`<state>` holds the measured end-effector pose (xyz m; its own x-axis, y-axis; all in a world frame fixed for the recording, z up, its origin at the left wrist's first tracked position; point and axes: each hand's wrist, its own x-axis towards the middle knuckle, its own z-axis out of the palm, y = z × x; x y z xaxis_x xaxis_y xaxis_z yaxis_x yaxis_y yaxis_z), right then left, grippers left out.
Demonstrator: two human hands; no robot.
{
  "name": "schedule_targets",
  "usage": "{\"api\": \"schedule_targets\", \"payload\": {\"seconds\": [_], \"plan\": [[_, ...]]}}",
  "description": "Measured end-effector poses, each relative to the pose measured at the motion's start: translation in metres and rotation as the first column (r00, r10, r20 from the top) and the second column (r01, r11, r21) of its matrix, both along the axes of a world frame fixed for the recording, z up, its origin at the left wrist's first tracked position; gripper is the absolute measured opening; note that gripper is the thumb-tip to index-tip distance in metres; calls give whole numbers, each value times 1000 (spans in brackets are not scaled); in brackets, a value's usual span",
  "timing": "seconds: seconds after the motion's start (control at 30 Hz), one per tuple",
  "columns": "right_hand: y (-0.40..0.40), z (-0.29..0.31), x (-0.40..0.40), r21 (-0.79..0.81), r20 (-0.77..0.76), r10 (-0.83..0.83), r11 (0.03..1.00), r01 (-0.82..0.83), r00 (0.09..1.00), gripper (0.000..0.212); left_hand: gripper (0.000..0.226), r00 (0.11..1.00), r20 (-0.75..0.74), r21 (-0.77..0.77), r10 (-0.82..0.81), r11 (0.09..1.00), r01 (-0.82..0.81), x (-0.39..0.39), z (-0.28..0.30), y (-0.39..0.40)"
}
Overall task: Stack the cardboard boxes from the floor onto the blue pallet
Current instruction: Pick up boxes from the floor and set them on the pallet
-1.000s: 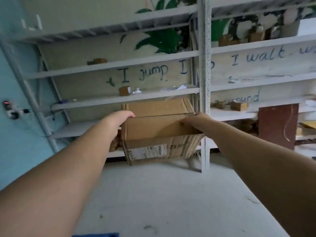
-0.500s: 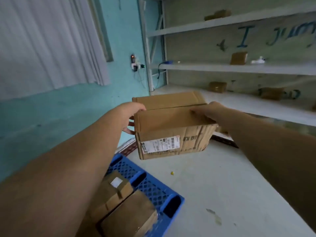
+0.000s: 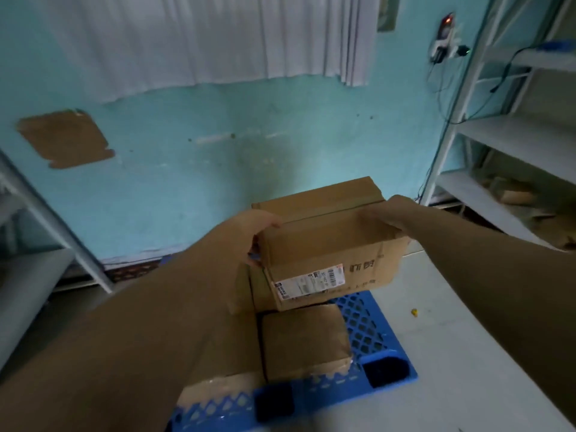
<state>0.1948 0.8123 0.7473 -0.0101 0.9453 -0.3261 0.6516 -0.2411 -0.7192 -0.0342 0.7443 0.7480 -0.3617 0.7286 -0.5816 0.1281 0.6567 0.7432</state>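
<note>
Held box [image 3: 327, 244], label: white shipping sticker on the near face, print too small and blurred to read.
Held box, underside: out of sight.
Left hand [image 3: 260, 233], fingers: mostly behind the box's left end; only the back of the hand shows.
Right hand [image 3: 391, 215], fingers: curled over the box's right top edge; tips hidden.
Blue pallet [image 3: 367, 335]: near edge cut off by the frame bottom; left part covered by the left forearm and boxes.
Far box on pallet [image 3: 258, 291]: largely behind the held box.
Near-left box [image 3: 215, 392]: partly under the forearm.
Right shelving [image 3: 511, 145]: cut by the frame edge; items on the low shelves blurred.
</note>
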Motion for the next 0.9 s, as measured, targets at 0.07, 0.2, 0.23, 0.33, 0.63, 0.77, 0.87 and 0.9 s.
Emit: {"api": "schedule_targets", "payload": {"seconds": [0.07,0.2,0.23,0.33,0.63,0.77,0.87,0.9], "plan": [[15,-28,-25,-36,35,58,998,-57,998,57,56,999,-8,-38,46,998,-46,-19,-20,5],[44,-84,-59,-104,66,89,991,-82,994,59,54,996,9,-101,85,991,-84,-50,-67,27],[54,-98,-66,-122,73,76,990,-66,994,56,52,995,24,-122,93,988,-89,-56,-80,35],[82,-141,-80,-221,65,-18,975,31,998,57,50,994,47,-176,94,981,-85,-69,-126,63],[146,-324,-91,-494,-77,-231,854,164,970,88,54,975,110,-378,190,916,-136,-73,-314,116],[158,-407,-100,-595,-134,-374,771,228,918,110,44,917,159,-293,365,905,-309,-73,-395,120],[154,-455,-102,-658,-225,-485,716,236,845,130,40,831,109,-185,546,832,-523,-73,-443,116],[150,-467,-105,-658,-262,-476,724,206,840,127,48,800,89,-171,594,800,-575,-73,-456,110]]}}
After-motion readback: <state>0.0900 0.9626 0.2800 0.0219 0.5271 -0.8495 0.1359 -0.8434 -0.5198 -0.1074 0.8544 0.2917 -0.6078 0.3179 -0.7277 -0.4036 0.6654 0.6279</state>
